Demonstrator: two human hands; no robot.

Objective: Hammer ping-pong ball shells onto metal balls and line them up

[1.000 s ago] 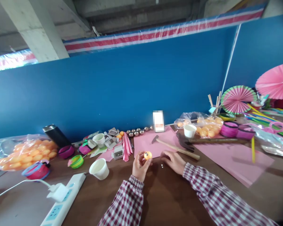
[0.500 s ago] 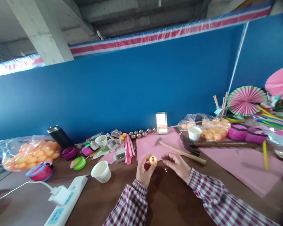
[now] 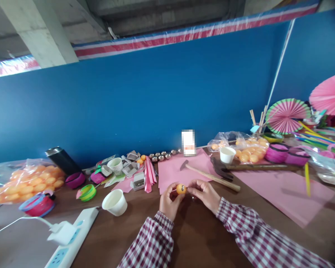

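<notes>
Between the thumb and fingers of my left hand [image 3: 169, 203] is an orange ping-pong ball [image 3: 181, 188], with a dark, shiny spot on its right side. My right hand [image 3: 206, 195] is closed in a pinch, its fingertips right at that side of the ball. Whatever the pinch holds is too small to make out. Just behind both hands lies a pink paper sheet [image 3: 170, 173]. A small hammer [image 3: 212, 175] with a wooden handle rests across it.
At left stand a white paper cup [image 3: 115, 203], a power strip [image 3: 72, 238] and a bag of orange balls [image 3: 30, 182]. Steel balls [image 3: 160, 156] line the back. A larger claw hammer [image 3: 257, 166], another white cup [image 3: 227, 154] and a second pink sheet [image 3: 284, 193] are at right.
My right hand has moved left, from apart to right up at the ball. The ball has turned a little in my left hand, its dark spot now facing right.
</notes>
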